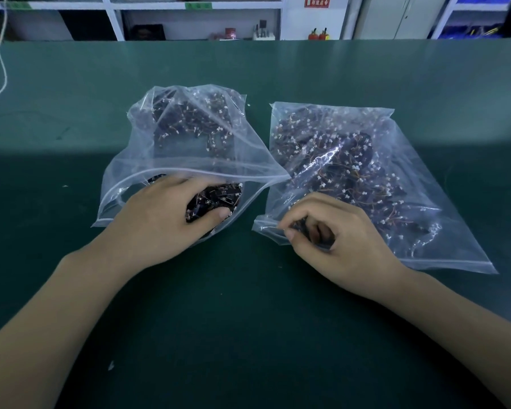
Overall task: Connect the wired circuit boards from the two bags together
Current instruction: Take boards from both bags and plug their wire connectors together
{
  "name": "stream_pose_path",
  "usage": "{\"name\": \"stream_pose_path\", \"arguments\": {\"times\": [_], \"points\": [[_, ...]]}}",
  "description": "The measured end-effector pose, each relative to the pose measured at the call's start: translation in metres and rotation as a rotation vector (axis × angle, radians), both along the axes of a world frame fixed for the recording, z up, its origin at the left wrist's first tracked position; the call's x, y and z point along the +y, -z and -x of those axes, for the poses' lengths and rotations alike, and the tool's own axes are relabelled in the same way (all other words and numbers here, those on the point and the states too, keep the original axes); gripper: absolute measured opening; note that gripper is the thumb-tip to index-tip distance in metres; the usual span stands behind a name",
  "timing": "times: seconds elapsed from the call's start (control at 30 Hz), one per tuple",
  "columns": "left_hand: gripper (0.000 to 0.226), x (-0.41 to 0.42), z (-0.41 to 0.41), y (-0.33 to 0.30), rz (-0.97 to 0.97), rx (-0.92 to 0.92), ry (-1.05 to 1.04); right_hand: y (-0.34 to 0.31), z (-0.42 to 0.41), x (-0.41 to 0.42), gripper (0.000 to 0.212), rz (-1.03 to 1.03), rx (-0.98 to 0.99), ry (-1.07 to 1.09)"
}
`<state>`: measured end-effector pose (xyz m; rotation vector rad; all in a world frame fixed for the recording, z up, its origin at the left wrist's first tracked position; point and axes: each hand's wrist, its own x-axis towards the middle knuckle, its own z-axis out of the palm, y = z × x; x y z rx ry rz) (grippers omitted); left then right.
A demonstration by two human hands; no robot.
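My left hand (163,214) is inside the open left bag (186,137), fingers curled into the heap of wired circuit boards (216,199). My right hand (331,231) pinches a dark board at the mouth of the right bag (351,160). Both bags lie on the green counter (71,113). The thin wires look tangled, so I risk dragging out a clump or straining a lead.

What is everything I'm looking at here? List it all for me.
table: one, dark green, fills the view.
left bag: one, clear plastic, mouth open, centre-left.
right bag: one, clear plastic, lying flat, centre-right.
circuit boards: many, black with white connectors and thin wires, inside both bags.
cord: one, white, far left.
shelves: white, behind the table.
left hand: reaching into the left bag, gripping boards.
right hand: at the right bag's mouth, fingers curled round a board.
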<state>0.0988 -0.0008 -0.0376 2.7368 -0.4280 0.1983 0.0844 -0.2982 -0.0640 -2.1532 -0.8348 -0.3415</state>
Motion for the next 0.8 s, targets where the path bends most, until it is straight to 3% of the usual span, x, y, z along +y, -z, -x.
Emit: {"name": "stream_pose_path", "arguments": {"times": [0.17, 0.37, 0.6, 0.7, 0.8], "points": [[0.054, 0.003, 0.002, -0.004, 0.044, -0.079, 0.038, -0.003, -0.001, 0.001, 0.015, 0.052, -0.021, -0.001], [0.024, -0.002, 0.000, 0.000, 0.140, -0.321, -0.008, -0.023, -0.007, 0.006, 0.012, 0.074, -0.060, -0.010], [0.005, -0.002, -0.001, 0.001, 0.126, -0.414, 0.022, -0.016, -0.015, 0.019, 0.007, -0.021, -0.179, 0.045], [0.005, -0.004, 0.001, -0.002, 0.136, -0.503, 0.043, -0.010, -0.016, 0.015, 0.007, -0.034, -0.183, 0.055], [0.019, -0.006, 0.002, 0.000, 0.093, -0.478, -0.006, -0.010, -0.017, 0.011, 0.009, -0.078, -0.179, 0.049]]}}
